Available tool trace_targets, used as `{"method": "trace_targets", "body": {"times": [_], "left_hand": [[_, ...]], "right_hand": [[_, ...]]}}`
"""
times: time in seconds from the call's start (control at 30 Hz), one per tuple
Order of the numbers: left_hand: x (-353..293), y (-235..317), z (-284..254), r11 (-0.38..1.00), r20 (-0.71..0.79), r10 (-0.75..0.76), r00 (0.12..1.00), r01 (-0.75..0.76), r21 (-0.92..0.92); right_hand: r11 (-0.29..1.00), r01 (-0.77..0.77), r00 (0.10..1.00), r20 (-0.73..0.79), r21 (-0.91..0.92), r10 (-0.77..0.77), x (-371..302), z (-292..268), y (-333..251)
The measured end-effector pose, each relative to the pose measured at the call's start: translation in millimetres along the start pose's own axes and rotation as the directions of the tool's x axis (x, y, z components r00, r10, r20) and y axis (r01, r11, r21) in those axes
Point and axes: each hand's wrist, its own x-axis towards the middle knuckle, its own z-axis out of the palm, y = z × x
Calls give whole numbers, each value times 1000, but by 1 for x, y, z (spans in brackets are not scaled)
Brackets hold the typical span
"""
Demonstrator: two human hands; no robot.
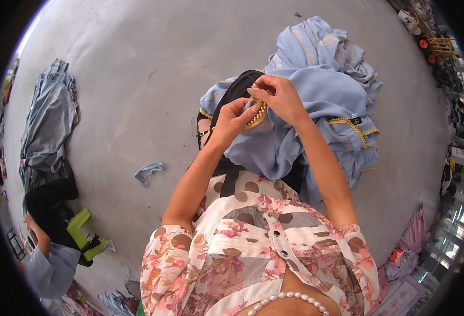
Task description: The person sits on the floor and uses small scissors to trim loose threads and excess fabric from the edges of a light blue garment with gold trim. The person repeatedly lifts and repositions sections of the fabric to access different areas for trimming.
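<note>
A light blue garment (pixel 316 95) lies bunched over my lap. Between thumb and fingers of my left hand (pixel 233 122) is its gold beaded trim (pixel 257 117), folded into a small curve. Right above that, my right hand (pixel 280 97) is pinched closed at the upper end of the trim. Whatever is between its fingertips is too small to make out; a thin dark line shows beside them. More gold trim (pixel 342 121) with a small black label (pixel 355 120) lies on the cloth to the right. Black cloth (pixel 237 89) covers my leg behind the left hand.
More pale blue cloth (pixel 316 39) is heaped beyond my lap on the grey floor (pixel 153 105). A blue scrap (pixel 149 173) lies to the left. Farther left are a long garment pile (pixel 50 116), a seated person (pixel 53 258) and a lime-green stool (pixel 84 231).
</note>
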Motion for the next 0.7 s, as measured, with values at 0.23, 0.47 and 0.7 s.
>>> {"method": "trace_targets", "body": {"times": [0.23, 0.47, 0.7], "left_hand": [[-10, 22, -1, 982, 206, -35, 978, 72, -177], [-16, 20, 2, 969, 182, -38, 983, 81, -235], [-13, 17, -3, 964, 213, -61, 975, 113, -242]], "right_hand": [[895, -115, 993, 84, 431, 87, -22, -12, -18], [975, 98, 993, -85, 201, -83, -37, -20, -10], [994, -31, 999, 47, 106, 26, -61, -34, -5]]}}
